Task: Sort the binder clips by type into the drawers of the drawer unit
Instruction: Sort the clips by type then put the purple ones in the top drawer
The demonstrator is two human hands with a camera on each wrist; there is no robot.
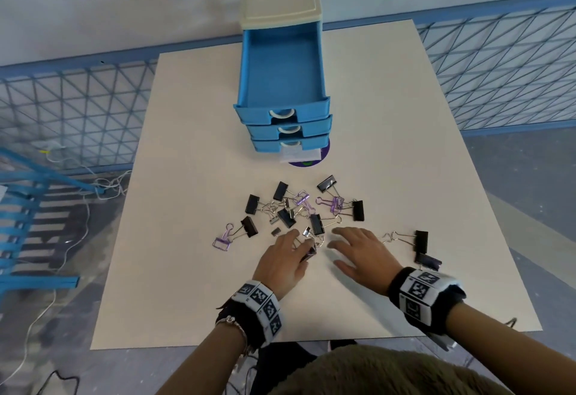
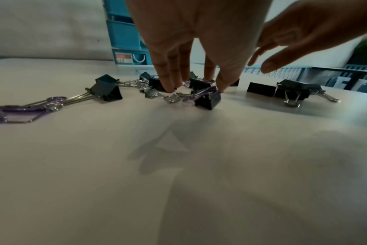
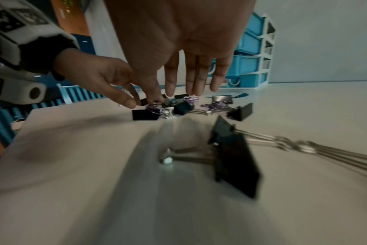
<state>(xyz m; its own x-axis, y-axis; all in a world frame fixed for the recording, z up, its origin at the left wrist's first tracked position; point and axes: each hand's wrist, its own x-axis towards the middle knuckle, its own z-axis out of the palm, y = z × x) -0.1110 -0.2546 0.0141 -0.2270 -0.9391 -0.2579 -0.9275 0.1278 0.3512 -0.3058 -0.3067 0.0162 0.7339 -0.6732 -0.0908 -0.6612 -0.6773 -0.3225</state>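
While the binder clips (image 1: 299, 210) lie scattered mid-tabletop (image 1: 193, 270), our left hand (image 1: 282, 262) lowers straight fingertips (image 2: 169, 87) among them, grip apart; our right hand (image 1: 358, 254) hovers flat, fingers spread. Beyond stands the drawer unit (image 1: 282, 89), top drawer (image 1: 249, 82) pulled out.

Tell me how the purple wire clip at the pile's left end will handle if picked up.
The purple wire clip is an open wire outline, so probably very light. Its loop overlaps the handles of a black binder clip, so it may snag and drag that along. It lies flat, so unlikely to roll.
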